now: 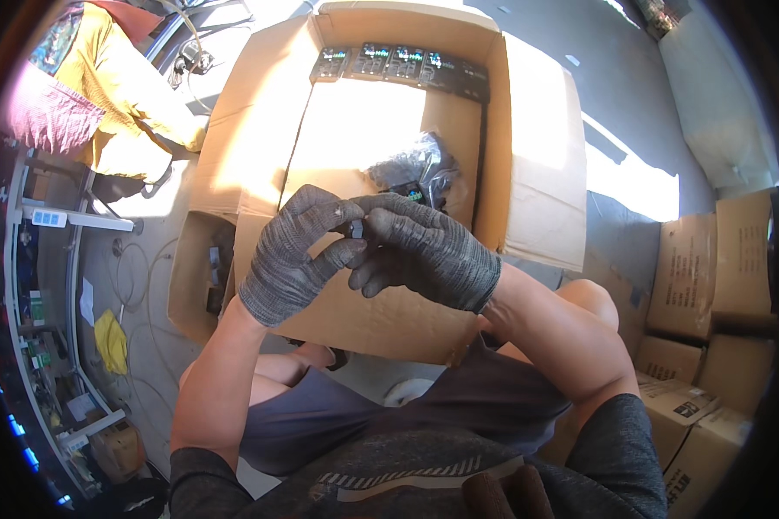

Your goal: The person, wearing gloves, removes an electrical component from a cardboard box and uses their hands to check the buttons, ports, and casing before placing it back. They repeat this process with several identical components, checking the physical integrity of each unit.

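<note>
Both my hands wear grey knit gloves and meet above a large open cardboard box (260, 130). Between the fingertips is a small dark part (357, 228) with a shiny face; its exact kind is too small to make out. My left hand (296, 251) pinches it from the left, thumb below and index finger above. My right hand (424, 251) closes on it from the other side, fingers curled. Just beyond the right hand, a clear plastic bag (424, 164) with dark items lies in the box. A row of small black packages (398, 65) lines the box's far wall.
A smaller open carton (190, 285) with dark items stands left of the big box. Further left are a metal-framed rack (69, 372), a yellow cloth (111, 342) and another person's yellow trousers (125, 95). Stacked cartons (684, 277) stand on the right.
</note>
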Motion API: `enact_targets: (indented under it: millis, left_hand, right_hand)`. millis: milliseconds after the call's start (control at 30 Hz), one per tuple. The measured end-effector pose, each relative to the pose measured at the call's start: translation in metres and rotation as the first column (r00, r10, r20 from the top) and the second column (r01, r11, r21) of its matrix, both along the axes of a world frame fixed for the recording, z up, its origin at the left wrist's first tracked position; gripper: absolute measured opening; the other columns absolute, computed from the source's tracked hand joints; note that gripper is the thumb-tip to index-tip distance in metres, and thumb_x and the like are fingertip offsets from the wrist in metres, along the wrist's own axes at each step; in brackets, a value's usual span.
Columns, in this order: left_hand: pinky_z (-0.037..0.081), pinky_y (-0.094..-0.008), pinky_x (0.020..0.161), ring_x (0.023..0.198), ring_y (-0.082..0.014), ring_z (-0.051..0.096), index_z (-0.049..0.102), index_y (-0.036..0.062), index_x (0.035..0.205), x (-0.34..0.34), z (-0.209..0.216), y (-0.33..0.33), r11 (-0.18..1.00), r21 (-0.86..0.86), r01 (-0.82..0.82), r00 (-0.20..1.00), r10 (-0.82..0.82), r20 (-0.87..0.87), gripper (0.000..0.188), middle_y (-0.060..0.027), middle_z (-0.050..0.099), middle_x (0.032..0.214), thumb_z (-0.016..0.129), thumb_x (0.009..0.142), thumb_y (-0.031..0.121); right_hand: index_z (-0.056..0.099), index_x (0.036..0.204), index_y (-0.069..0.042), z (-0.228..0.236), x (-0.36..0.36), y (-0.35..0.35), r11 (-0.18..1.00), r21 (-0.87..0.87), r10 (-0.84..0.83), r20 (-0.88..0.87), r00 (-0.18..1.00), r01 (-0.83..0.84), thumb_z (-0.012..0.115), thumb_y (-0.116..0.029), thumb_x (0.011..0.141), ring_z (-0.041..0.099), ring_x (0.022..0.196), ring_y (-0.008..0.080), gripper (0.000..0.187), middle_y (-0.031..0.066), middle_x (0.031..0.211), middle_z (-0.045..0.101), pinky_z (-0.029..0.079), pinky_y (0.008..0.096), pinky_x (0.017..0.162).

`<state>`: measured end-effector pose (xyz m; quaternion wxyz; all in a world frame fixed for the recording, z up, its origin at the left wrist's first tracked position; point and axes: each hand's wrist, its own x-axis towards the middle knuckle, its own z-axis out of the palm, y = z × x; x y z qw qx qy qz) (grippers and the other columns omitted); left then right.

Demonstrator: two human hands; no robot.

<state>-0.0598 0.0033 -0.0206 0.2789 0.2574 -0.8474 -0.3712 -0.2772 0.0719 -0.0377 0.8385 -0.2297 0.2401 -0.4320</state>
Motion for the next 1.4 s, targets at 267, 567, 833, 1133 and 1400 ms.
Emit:
enact_targets:
  millis: [267,567,833,1133,1400]
  left_hand:
    - [0.052,-0.0342,0.081,0.092,-0.0228,0.065,0.067,0.0073,0.108,-0.001,0.008,0.003,0.991,-0.128,-0.032,0.997,0.042,0.071,0.024,-0.0070,0.061,0.099,0.075,0.088,0.017]
    - [0.052,-0.0342,0.082,0.093,-0.0240,0.065,0.067,0.0071,0.107,0.001,0.008,0.002,0.989,-0.138,-0.050,0.994,0.063,0.093,0.024,-0.0073,0.061,0.099,0.076,0.088,0.020]
    - [0.051,-0.0339,0.084,0.094,-0.0221,0.064,0.067,0.0064,0.109,0.003,0.006,0.003,0.992,-0.109,-0.069,0.997,0.073,0.032,0.028,-0.0069,0.061,0.101,0.077,0.086,0.018]
    - [0.052,-0.0363,0.085,0.096,-0.0261,0.063,0.066,0.0047,0.116,0.004,0.003,0.003,0.998,0.007,-0.059,0.998,0.059,0.014,0.033,-0.0103,0.061,0.103,0.075,0.085,0.004]
    - [0.052,-0.0363,0.084,0.095,-0.0250,0.063,0.065,0.0055,0.118,0.002,-0.003,0.001,0.999,-0.033,-0.032,0.999,0.033,0.032,0.035,-0.0099,0.061,0.105,0.074,0.085,0.002]
  right_hand:
    - [0.023,0.158,-0.014,-0.008,0.004,-0.004,0.992,0.116,0.015,0.261,0.965,-0.047,0.077,-0.014,0.081,0.065,0.107,0.0314,0.094,0.0193,0.129,0.057,0.053,0.0435,0.093]
    - [0.030,0.156,-0.009,-0.010,0.011,-0.004,0.994,0.106,-0.028,0.339,0.940,-0.009,0.070,-0.017,0.093,0.067,0.101,0.0299,0.075,0.0180,0.124,0.058,0.056,0.0426,0.090]
    - [0.035,0.153,-0.009,-0.009,0.016,0.004,0.998,-0.026,-0.057,0.226,0.972,0.065,0.073,-0.030,0.091,0.064,0.102,0.0282,0.076,0.0143,0.126,0.058,0.055,0.0414,0.088]
    - [0.045,0.144,-0.003,-0.012,0.017,0.005,0.994,-0.054,-0.076,0.235,0.969,0.091,0.070,-0.026,0.093,0.065,0.099,0.0253,0.061,0.0140,0.117,0.062,0.058,0.0369,0.081]
    - [0.044,0.145,-0.001,-0.016,0.013,0.002,0.999,0.036,-0.040,0.233,0.972,0.033,0.065,-0.010,0.088,0.065,0.102,0.0255,0.061,0.0144,0.118,0.062,0.058,0.0372,0.081]
